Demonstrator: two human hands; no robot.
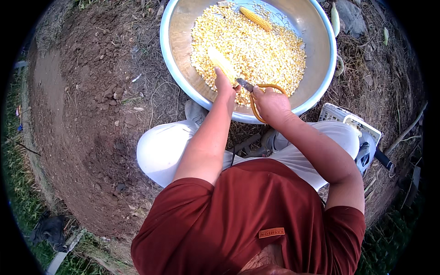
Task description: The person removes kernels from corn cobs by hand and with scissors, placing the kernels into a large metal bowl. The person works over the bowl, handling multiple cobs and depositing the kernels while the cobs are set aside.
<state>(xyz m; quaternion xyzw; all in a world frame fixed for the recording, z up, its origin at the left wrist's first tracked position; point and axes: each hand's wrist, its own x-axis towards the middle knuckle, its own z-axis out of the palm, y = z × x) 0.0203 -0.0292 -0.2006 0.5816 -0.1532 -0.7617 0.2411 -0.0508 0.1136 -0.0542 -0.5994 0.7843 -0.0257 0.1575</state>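
Note:
A wide metal basin [178, 44] sits before me, holding a thick layer of loose corn kernels [254, 62]. My left hand [225, 81] grips the lower end of a pale yellow corn cob [220, 61] over the kernels. In my right hand [273, 103] is a pair of scissors [244, 84] with orange handles. Its blades lie close together and point at the cob's near end, beside my left fingers; whether they touch the cob is hard to tell. Another yellow corn cob [256, 19] rests on the kernels towards the basin's far side.
Beside my knee on the right stands a white plastic basket [335, 111], with a dark handle [383, 159] sticking out near it. A pale corn husk [334, 20] and a plastic sheet [351, 17] lie right of the basin. Bare soil [92, 75] spreads to the left.

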